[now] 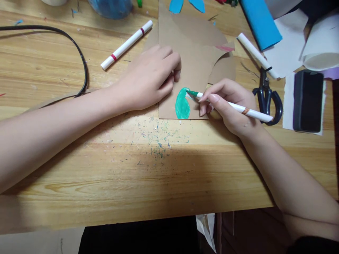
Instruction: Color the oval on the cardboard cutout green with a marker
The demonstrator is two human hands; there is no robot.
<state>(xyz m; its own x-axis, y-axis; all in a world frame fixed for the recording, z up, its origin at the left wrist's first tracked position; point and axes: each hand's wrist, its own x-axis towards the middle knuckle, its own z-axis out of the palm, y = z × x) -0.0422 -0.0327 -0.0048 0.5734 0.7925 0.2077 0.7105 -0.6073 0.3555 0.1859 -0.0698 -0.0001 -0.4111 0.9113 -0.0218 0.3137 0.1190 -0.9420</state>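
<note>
My right hand [229, 104] pinches a white marker [251, 112] with a brown band and a green tip. The tip touches the upper right edge of a green teardrop-like shape [182, 105], which lies at the near edge of a brown cardboard sheet [190, 70]. Small pale patches show within its green colouring. My left hand [156, 76] rests on the left side of the cardboard, its fingers curled in. Nothing shows between those fingers, though the palm is hidden. Beyond that hand lies a capped white marker [127, 45] with dark red bands.
Black-handled scissors [267, 95], a white marker cap end [254, 53] and a black phone-like object [308, 100] lie to the right. A blue roll [261, 23] and white paper [287, 42] are behind. A black cable [83, 63] curves at left. Coloured specks mark the wooden table [132, 183].
</note>
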